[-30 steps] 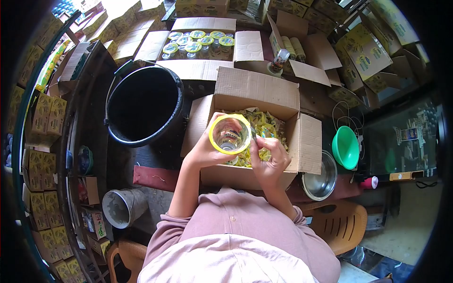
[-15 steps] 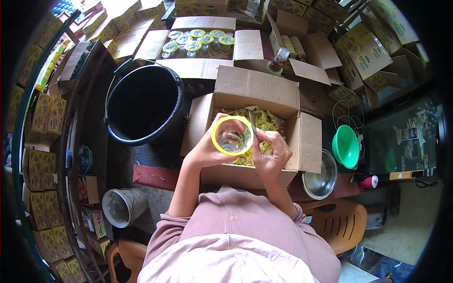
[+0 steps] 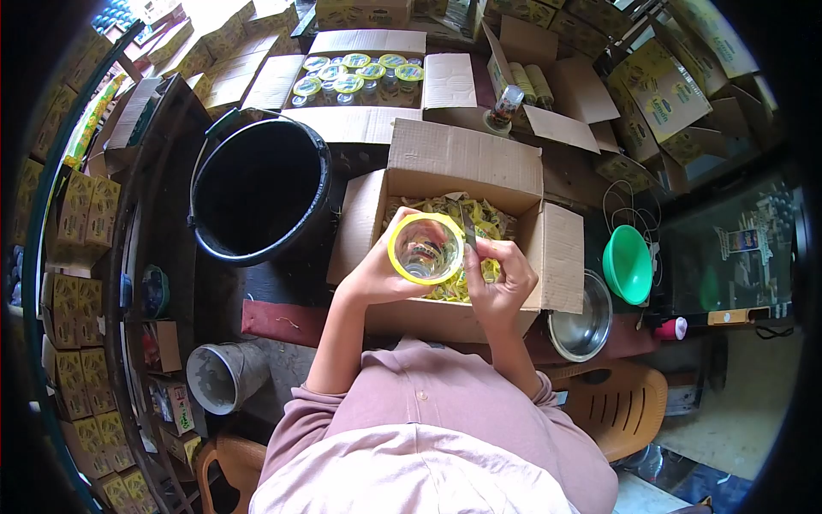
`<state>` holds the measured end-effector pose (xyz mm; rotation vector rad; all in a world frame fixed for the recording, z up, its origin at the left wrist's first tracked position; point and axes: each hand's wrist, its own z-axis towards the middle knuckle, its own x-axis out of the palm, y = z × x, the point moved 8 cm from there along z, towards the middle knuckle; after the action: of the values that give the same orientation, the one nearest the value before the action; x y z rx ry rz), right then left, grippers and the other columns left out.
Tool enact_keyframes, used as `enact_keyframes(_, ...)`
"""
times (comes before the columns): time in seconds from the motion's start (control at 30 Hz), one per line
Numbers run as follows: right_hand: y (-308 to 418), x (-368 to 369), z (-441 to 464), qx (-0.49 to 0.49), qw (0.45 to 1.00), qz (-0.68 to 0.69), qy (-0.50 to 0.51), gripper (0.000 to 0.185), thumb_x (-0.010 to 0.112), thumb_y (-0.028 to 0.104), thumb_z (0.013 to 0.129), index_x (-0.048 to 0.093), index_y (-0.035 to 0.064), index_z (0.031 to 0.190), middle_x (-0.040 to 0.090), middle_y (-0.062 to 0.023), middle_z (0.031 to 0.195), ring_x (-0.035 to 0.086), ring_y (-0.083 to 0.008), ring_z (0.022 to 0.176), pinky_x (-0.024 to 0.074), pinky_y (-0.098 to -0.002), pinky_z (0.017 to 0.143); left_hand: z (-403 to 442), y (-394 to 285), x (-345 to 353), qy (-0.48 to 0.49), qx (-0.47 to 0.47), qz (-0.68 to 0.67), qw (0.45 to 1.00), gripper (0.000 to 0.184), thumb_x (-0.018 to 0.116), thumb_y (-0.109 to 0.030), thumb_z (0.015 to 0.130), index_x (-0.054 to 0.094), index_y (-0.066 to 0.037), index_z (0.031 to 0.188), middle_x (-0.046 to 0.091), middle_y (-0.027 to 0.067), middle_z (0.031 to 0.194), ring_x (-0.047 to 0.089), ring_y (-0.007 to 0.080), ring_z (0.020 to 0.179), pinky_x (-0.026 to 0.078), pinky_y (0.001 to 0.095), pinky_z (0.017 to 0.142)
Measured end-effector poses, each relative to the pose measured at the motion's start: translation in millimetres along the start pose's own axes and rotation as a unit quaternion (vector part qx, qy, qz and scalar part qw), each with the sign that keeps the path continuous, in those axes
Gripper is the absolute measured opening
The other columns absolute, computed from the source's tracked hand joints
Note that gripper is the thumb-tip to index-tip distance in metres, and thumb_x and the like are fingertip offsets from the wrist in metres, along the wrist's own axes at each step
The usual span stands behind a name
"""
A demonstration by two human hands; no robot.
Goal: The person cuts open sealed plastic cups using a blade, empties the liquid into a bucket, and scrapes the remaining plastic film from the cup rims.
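My left hand [image 3: 383, 267] is wrapped round a clear jar [image 3: 425, 250] with a bright yellow rim, its round end turned up toward me. My right hand [image 3: 501, 278] pinches a knife [image 3: 469, 224] with a narrow dark blade pointing away from me; its handle is mostly hidden by the fingers. The blade stands close beside the jar's right rim, and I cannot tell whether they touch. Both hands are over an open cardboard box [image 3: 467, 158] holding many yellow strips and scraps [image 3: 488, 218].
A large black bucket [image 3: 324, 184] stands left of the box. Beyond is a carton of yellow-lidded jars [image 3: 349, 83], with a single jar [image 3: 505, 107] to its right. A green bowl [image 3: 628, 265] and a steel bowl [image 3: 580, 321] lie right. A grey bucket [image 3: 224, 377] is lower left.
My right hand has moved slightly right with the knife, and more of the blade shows. The jar has shifted a little to the right in my left hand.
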<state>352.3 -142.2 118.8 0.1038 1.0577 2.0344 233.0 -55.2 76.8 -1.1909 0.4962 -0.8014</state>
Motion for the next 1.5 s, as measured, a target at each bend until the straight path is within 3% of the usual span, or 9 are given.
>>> enact_keyframes(0.3, 7, 3, 2, -0.045, 0.999, -0.028, -0.006, 0.018, 0.067, -0.006, 0.067, 0.064, 0.0025, 0.082, 0.064, -0.0078, 0.074, 0.062, -0.0156, 0.063, 0.0490, -0.0258, 0.059, 0, 0, 4, 0.021, -0.006, 0.047, 0.999, 0.068, 0.077, -0.007, 0.057, 0.039, -0.003, 0.114, 0.048, 0.0065, 0.100, 0.050, 0.0158, 0.098, 0.042, 0.0287, 0.085)
enact_keyframes(0.5, -5, 5, 5, 0.021, 0.999, 0.028, 0.005, 0.017, 0.067, -0.006, 0.067, 0.064, 0.0018, 0.082, 0.063, -0.0075, 0.072, 0.061, -0.0133, 0.062, 0.0479, -0.0244, 0.058, -1, 4, 3, 0.002, -0.019, -0.008, 1.000, 0.066, 0.077, -0.007, 0.057, 0.041, -0.003, 0.112, 0.046, 0.0067, 0.101, 0.050, 0.0160, 0.098, 0.043, 0.0284, 0.085)
enact_keyframes(0.6, -8, 4, 1, 0.034, 0.999, 0.036, -0.008, 0.016, 0.068, -0.006, 0.067, 0.063, 0.0011, 0.080, 0.063, -0.0078, 0.072, 0.061, -0.0122, 0.061, 0.0473, -0.0234, 0.057, 0, 1, 0, 0.006, 0.032, 0.114, 0.993, 0.068, 0.075, -0.007, 0.057, 0.037, -0.004, 0.114, 0.045, 0.0067, 0.102, 0.050, 0.0165, 0.098, 0.044, 0.0276, 0.085)
enact_keyframes(0.7, -3, 1, -2, 0.021, 0.999, 0.023, -0.013, 0.015, 0.068, -0.006, 0.068, 0.062, 0.0007, 0.079, 0.063, -0.0080, 0.072, 0.061, -0.0124, 0.060, 0.0475, -0.0235, 0.057, -1, 2, -4, -0.046, -0.007, 0.010, 0.999, 0.061, 0.076, -0.010, 0.055, 0.049, -0.004, 0.109, 0.040, 0.0074, 0.107, 0.040, 0.0182, 0.107, 0.037, 0.0282, 0.090)
enact_keyframes(0.8, -1, 1, -5, 0.009, 0.999, 0.029, -0.015, 0.015, 0.068, -0.006, 0.068, 0.062, 0.0007, 0.079, 0.063, -0.0083, 0.072, 0.061, -0.0124, 0.059, 0.0476, -0.0238, 0.057, -2, 4, -6, -0.055, -0.008, 0.000, 0.998, 0.059, 0.077, -0.010, 0.055, 0.050, -0.004, 0.107, 0.039, 0.0073, 0.108, 0.037, 0.0195, 0.109, 0.036, 0.0288, 0.091)
enact_keyframes(1.0, -4, 4, -3, 0.013, 1.000, 0.017, -0.017, 0.014, 0.068, -0.006, 0.067, 0.062, 0.0012, 0.078, 0.063, -0.0083, 0.072, 0.060, -0.0119, 0.061, 0.0473, -0.0237, 0.057, -2, 4, 0, -0.015, -0.009, 0.034, 0.999, 0.061, 0.077, -0.008, 0.056, 0.047, -0.005, 0.109, 0.041, 0.0058, 0.107, 0.043, 0.0156, 0.105, 0.040, 0.0278, 0.089)
enact_keyframes(1.1, -16, 8, -2, 0.042, 0.996, 0.077, 0.014, 0.014, 0.068, -0.006, 0.067, 0.062, 0.0013, 0.078, 0.063, -0.0077, 0.072, 0.060, -0.0120, 0.060, 0.0466, -0.0234, 0.056, -3, 12, 0, -0.008, -0.029, -0.058, 0.998, 0.063, 0.078, -0.007, 0.057, 0.046, -0.004, 0.111, 0.040, 0.0046, 0.107, 0.045, 0.0137, 0.105, 0.042, 0.0270, 0.088)
enact_keyframes(1.33, -4, 3, 1, 0.008, 1.000, -0.002, -0.014, 0.014, 0.068, -0.005, 0.068, 0.063, 0.0019, 0.079, 0.062, -0.0072, 0.071, 0.060, -0.0127, 0.059, 0.0465, -0.0236, 0.055, 1, 8, -10, -0.087, 0.024, -0.009, 0.996, 0.064, 0.075, -0.011, 0.064, 0.043, 0.000, 0.119, 0.053, 0.0102, 0.109, 0.051, 0.0169, 0.105, 0.042, 0.0304, 0.089)
enact_keyframes(1.5, 1, 6, 1, -0.033, 0.999, -0.028, -0.014, 0.015, 0.068, -0.006, 0.068, 0.063, 0.0023, 0.080, 0.062, -0.0075, 0.071, 0.060, -0.0147, 0.059, 0.0476, -0.0249, 0.055, 2, 10, -9, -0.150, 0.071, -0.001, 0.986, 0.060, 0.077, -0.011, 0.060, 0.047, -0.001, 0.111, 0.054, 0.0085, 0.103, 0.056, 0.0163, 0.096, 0.045, 0.0286, 0.085)
